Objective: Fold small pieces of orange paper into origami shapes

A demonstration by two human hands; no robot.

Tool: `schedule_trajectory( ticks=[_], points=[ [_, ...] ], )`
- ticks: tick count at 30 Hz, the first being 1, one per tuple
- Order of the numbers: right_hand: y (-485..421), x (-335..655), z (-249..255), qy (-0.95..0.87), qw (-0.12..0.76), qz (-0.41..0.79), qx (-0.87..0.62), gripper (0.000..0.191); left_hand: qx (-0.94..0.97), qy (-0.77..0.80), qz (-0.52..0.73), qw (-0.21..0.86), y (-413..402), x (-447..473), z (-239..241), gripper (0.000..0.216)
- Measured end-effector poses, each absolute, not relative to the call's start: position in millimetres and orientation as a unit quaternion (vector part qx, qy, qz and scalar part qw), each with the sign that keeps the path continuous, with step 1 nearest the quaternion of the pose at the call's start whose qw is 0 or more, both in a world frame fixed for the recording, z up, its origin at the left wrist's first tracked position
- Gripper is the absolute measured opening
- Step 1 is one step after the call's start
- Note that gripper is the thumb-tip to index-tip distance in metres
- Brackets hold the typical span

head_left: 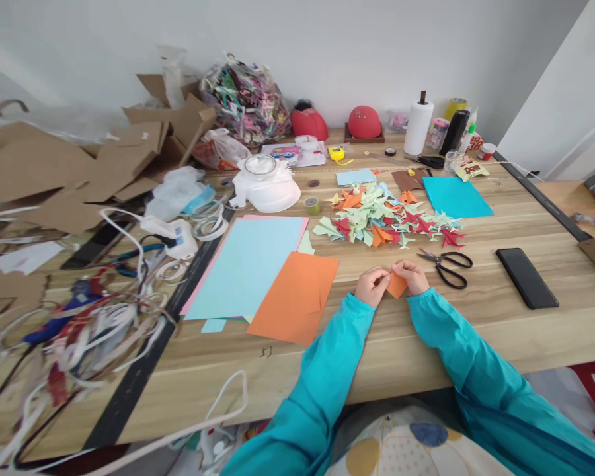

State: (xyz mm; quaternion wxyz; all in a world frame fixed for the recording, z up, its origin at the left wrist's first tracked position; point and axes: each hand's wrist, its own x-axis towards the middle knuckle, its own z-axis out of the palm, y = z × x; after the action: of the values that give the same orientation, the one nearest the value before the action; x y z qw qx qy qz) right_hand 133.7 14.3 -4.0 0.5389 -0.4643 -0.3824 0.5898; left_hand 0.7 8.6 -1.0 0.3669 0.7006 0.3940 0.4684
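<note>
A small folded piece of orange paper (pixel 397 285) is pinched between my two hands, just above the wooden table. My left hand (pixel 371 285) grips its left edge and my right hand (pixel 411 277) its upper right. Beyond my hands lies a heap of folded paper cranes (pixel 371 210) in green, orange, red and blue. Black-handled scissors (pixel 451 266) rest right of my right hand. To the left, orange sheets (pixel 292 297) overlap a stack of light blue paper (pixel 248 258) with pink edges beneath.
A black phone (pixel 527 277) lies at the right, a turquoise sheet (pixel 457 196) behind it. Along the wall stand red domed cushions (pixel 364 122), a white roll (pixel 418 125) and a bag of scraps (pixel 245 99). Cables (pixel 104 324) and cardboard (pixel 64 165) crowd the left.
</note>
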Motion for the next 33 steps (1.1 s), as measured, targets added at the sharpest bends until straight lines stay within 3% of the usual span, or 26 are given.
schedule_trajectory(
  ticks=[20,27,33],
  points=[
    [18,135,-2,-0.282,0.621,0.579,-0.446,0.029,0.632,0.407,0.494,0.437,9,-5,-6,0.014],
    [15,133,-5,-0.412,0.567,0.539,-0.467,0.026,0.622,0.458,0.511,0.377,7,2,-1,0.008],
    [12,132,0,-0.439,0.550,0.531,-0.472,0.028,0.556,0.479,0.537,0.416,8,1,5,0.016]
  ],
)
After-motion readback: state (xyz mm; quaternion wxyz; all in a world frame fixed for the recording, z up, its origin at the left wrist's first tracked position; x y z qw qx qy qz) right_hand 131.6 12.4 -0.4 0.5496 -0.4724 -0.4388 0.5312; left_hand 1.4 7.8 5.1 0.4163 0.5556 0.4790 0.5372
